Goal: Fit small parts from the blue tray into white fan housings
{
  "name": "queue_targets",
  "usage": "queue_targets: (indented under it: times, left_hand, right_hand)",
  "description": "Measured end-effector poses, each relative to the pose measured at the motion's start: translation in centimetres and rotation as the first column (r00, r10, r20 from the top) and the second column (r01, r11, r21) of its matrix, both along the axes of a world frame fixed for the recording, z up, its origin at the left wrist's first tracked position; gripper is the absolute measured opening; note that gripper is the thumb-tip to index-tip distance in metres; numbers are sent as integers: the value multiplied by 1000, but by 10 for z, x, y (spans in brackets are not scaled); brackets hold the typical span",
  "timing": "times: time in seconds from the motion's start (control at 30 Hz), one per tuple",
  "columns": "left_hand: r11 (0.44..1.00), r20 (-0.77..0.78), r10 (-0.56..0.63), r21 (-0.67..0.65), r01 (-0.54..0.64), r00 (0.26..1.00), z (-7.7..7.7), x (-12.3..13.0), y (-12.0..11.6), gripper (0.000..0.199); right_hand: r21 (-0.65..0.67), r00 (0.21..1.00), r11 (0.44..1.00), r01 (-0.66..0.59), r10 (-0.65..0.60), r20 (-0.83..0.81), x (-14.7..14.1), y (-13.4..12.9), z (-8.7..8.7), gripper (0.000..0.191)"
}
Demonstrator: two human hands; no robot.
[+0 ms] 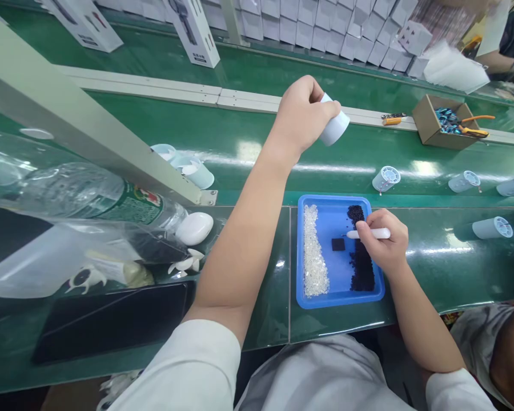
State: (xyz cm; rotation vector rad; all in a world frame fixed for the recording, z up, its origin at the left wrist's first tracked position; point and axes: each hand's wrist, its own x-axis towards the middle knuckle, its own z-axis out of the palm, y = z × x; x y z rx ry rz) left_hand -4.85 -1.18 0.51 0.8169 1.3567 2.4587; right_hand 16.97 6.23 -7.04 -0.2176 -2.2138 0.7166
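Observation:
My left hand (302,114) is raised over the bench, its fingers wrapped round a pale blue plastic cylinder (334,129) that is tilted. Lower right, my right hand (388,242) grips a white pen-shaped tool (379,233) whose thin dark tip points left. Beneath it lies a blue tray (336,302). Small clear-white pellets (314,257) form a strip along the tray's left side, and small black pellets (363,268) a strip along its right. A small black square (338,244) rests between the strips, close to the tool's tip.
More pale blue cylinders (386,178) stand or lie to the right. A cardboard box (428,128) holds small shiny parts and orange-handled pliers. At left are a metal post (89,108), cups (197,173), a plastic bottle (81,194) and a dark flat panel (111,322). Another person sits at lower right.

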Motion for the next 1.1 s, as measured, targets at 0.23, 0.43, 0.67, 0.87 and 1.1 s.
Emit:
queue_targets:
  times: [0.23,0.43,0.67,0.87,1.1]
  left_hand:
    - [849,-192,116,-490,-198,975,14,13,-5,44]
    - [828,-209,122,-517,-216,970,14,13,-4,45]
    - [770,-251,185,-564,-299,950,14,15,-2,44]
    - [828,-195,129,-518,-214,972,14,16,-4,43]
    - [829,-201,112,-520,-203,973,13,16,-3,43]
  right_hand:
    - [35,994,995,-96,98,-45,-2,-4,-5,40]
    - [-94,1000,995,-15,15,-6,0,-3,-1,35]
    - [-164,1000,986,-18,17,-9,-1,-3,-3,29]
    - [-105,1000,994,5,-6,-10,-2,-1,-5,30]
    - [-51,999,999,19,-17,40,-3,0,-6,30]
